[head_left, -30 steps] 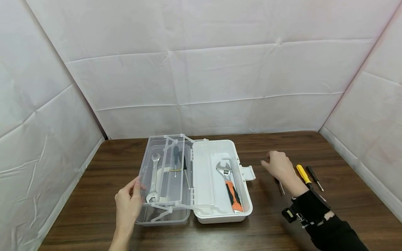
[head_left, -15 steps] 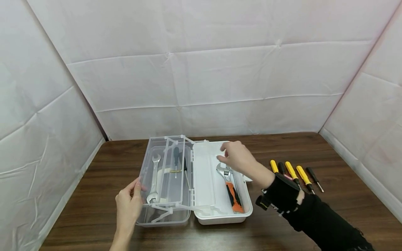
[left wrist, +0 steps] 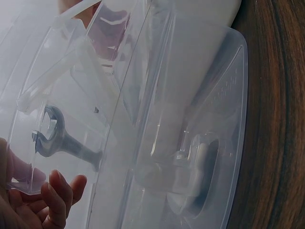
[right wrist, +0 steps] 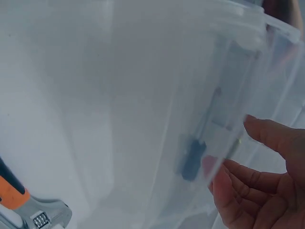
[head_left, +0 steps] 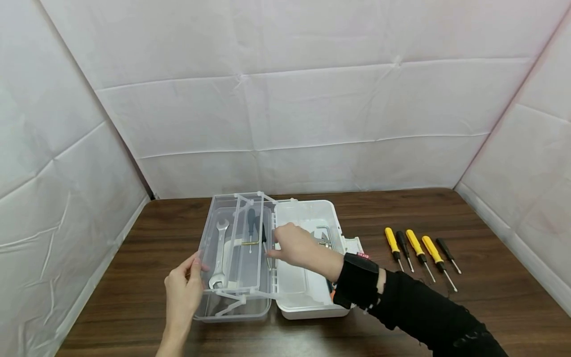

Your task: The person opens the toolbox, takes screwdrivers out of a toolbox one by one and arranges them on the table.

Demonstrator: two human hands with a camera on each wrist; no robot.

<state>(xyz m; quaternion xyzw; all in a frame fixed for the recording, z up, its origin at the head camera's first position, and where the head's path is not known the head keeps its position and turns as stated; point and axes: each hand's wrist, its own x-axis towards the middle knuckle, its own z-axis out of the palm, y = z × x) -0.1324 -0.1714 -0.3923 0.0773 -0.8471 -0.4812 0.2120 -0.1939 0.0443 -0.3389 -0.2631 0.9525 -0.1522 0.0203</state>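
Observation:
A toolbox stands open, its clear lid [head_left: 209,311] folded to the left with a clear plastic tray [head_left: 241,285] on folding arms above it. My left hand [head_left: 184,283] pinches the tray's left edge. My right hand [head_left: 301,245] reaches across the white box [head_left: 312,313] to the tray's right edge. In the right wrist view, thumb and fingers straddle that edge, one fingertip showing through the plastic; whether they pinch it is unclear. An open-end wrench [head_left: 219,255], small screwdrivers [head_left: 251,223] and a thin brass-coloured piece [head_left: 250,243] show through the tray.
An adjustable wrench [right wrist: 43,214] with an orange handle and a hex key [head_left: 327,229] lie in the white box. Several yellow and black screwdrivers [head_left: 415,244] lie in a row on the wooden table [head_left: 401,317] at right. White sheets [head_left: 285,114] enclose the table.
My right hand has moved left from beside the screwdrivers, over the white box, to the tray's right edge. The screwdriver row has come into full view. My left hand stays at the tray.

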